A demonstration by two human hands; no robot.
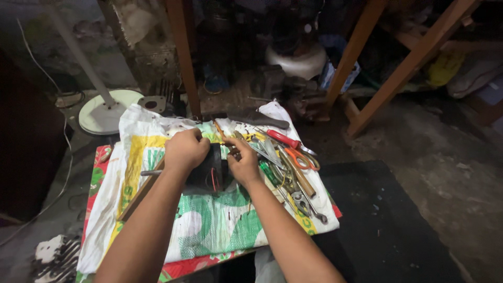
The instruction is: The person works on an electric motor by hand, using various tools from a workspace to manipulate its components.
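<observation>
Both hands gripping a black motor [209, 170] on the printed sack [209, 220]: left hand [184, 150] clenching over its top, right hand [243, 165] clutching its side; motor mostly hidden, tool pile [288, 162] lying just right

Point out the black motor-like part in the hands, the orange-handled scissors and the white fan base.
black motor-like part [214, 169]: head view, on its dark side between the two hands.
orange-handled scissors [302, 158]: head view, on the orange handle loops.
white fan base [99, 116]: head view, on the round disc's top.
</observation>
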